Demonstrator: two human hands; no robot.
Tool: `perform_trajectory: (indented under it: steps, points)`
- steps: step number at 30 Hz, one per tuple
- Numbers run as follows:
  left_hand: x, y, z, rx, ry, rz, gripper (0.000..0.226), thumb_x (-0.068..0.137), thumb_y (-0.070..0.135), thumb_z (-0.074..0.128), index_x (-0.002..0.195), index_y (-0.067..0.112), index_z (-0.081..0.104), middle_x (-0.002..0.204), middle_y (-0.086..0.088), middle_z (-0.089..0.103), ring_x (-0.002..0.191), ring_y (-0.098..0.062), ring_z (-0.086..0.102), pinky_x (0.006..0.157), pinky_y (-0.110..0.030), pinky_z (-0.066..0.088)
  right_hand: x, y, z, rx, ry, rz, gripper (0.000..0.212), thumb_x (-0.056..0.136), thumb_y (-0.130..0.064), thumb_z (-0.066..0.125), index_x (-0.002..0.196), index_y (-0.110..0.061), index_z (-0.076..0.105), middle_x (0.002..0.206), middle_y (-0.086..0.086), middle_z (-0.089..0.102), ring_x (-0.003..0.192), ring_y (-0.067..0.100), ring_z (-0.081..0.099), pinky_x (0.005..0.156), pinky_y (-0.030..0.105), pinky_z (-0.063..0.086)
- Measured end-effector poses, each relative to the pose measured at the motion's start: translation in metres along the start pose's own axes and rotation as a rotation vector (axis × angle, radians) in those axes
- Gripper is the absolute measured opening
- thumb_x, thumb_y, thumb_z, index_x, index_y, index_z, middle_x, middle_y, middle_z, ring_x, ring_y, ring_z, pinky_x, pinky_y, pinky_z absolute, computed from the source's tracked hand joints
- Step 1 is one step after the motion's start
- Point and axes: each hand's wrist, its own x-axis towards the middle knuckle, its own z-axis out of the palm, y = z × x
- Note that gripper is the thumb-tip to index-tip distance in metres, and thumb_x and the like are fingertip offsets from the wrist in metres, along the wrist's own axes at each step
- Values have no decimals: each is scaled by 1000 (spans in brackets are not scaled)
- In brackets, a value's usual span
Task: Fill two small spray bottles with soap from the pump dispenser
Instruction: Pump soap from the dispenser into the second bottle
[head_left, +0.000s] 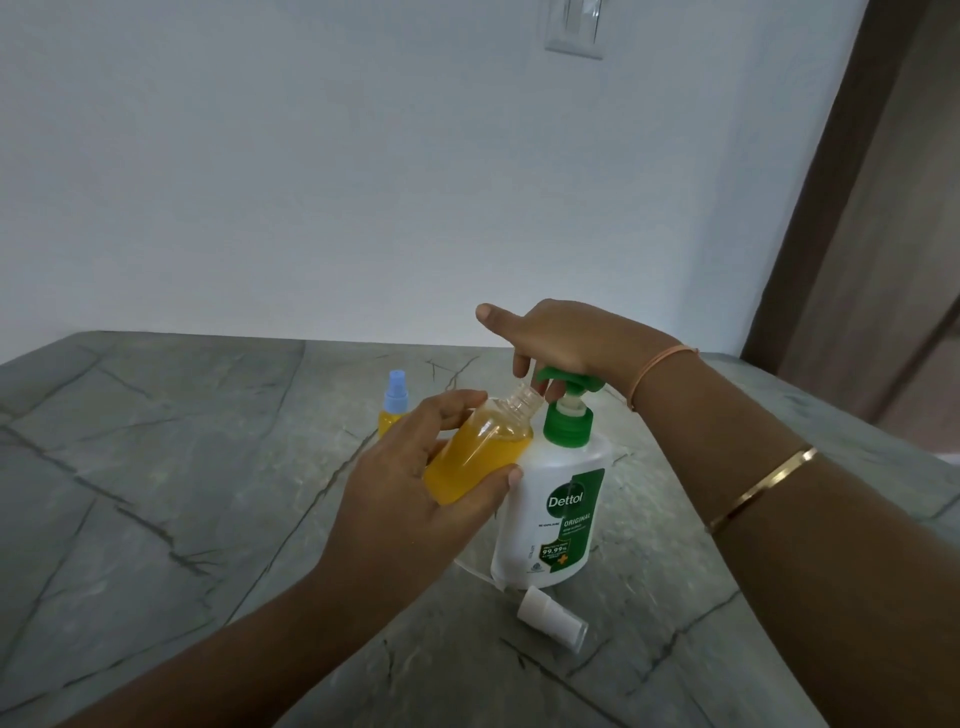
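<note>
The left hand (410, 488) grips the small spray bottle (480, 449), with the fingers wrapped over its far side and the thumb across its near side. The bottle is uncapped, mostly full of yellow soap, and tilted so its open neck points up and to the right, just under the green spout. The right hand (576, 338) rests on top of the pump head (569, 379), its fingers bent down around the spout and one digit sticking out to the left.

The pump dispenser (563, 499), a white bottle with a green label, stands upright on the grey veined countertop (156, 467), touching the held bottle's right side. A white spray cap (553, 618) lies on its side just near of the dispenser. The second spray bottle (394, 405), blue-capped and holding yellow soap, stands farther left, partly hidden behind the left hand.

A thread band (660, 369) circles the right wrist and a gold bangle (758, 488) the forearm.
</note>
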Motion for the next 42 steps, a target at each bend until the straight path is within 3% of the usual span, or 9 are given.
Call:
perform_trajectory:
  steps: [5, 11, 17, 22, 27, 32, 36, 39, 42]
  points:
    - [1, 1, -1, 5, -5, -8, 52, 66, 62, 63, 111, 49, 40, 106, 36, 44, 95, 10, 48, 78, -19, 46, -1, 0, 3, 73, -34, 13, 66, 94, -61, 25, 116, -7, 56, 71, -3, 56, 54, 10, 56, 57, 24, 45]
    - [1, 1, -2, -10, 12, -7, 54, 64, 65, 57, 113, 48, 42, 109, 31, 50, 99, 3, 53, 81, -26, 51, -1, 3, 10, 30, -10, 19, 68, 93, -62, 29, 119, -6, 57, 73, 0, 58, 60, 12, 55, 54, 24, 39]
    - [-1, 2, -2, -3, 13, 6, 54, 64, 65, 56, 113, 47, 42, 108, 31, 49, 99, 1, 53, 82, -25, 50, -1, 1, 6, 28, -23, -11, 65, 94, -60, 27, 114, -6, 57, 71, -2, 57, 56, 11, 56, 56, 24, 42]
    - [0, 2, -2, 3, 5, 9, 52, 65, 60, 61, 111, 47, 40, 106, 34, 46, 97, 9, 48, 80, -21, 47, 3, 2, 0, 47, -46, 6, 66, 93, -63, 25, 108, -8, 57, 74, 1, 61, 61, 13, 59, 59, 25, 44]
    - [-1, 2, -3, -4, 4, -11, 51, 66, 55, 61, 112, 45, 42, 107, 26, 50, 99, -3, 53, 81, -24, 49, 3, 3, 6, 82, -53, 5, 63, 92, -63, 28, 98, -9, 61, 74, 3, 65, 64, 17, 61, 70, 30, 48]
    - [1, 2, -3, -6, 13, 1, 55, 66, 68, 59, 113, 46, 42, 109, 28, 51, 99, -2, 54, 79, -23, 48, 3, 5, 11, 64, -22, 8, 62, 93, -62, 27, 98, -11, 60, 71, -2, 59, 53, 10, 57, 57, 24, 43]
    - [0, 1, -2, 0, 24, 18, 55, 65, 66, 52, 114, 43, 44, 108, 27, 52, 100, -2, 55, 80, -24, 50, 4, 5, 9, 70, -48, -10, 65, 92, -64, 28, 99, -9, 60, 75, 5, 66, 63, 17, 62, 68, 29, 48]
    - [0, 0, -2, 2, 29, 36, 52, 66, 66, 53, 113, 45, 43, 107, 33, 49, 100, 5, 53, 80, -22, 50, 3, 5, 2, -2, -11, -36, 64, 93, -63, 26, 99, -8, 58, 74, 3, 63, 61, 15, 59, 60, 25, 45]
    - [0, -1, -2, -1, 24, 33, 51, 65, 65, 53, 112, 48, 41, 106, 36, 48, 99, 7, 52, 79, -23, 51, 4, 7, 0, -14, 1, -37, 65, 92, -63, 26, 100, -7, 59, 74, 4, 64, 62, 16, 60, 63, 26, 46]
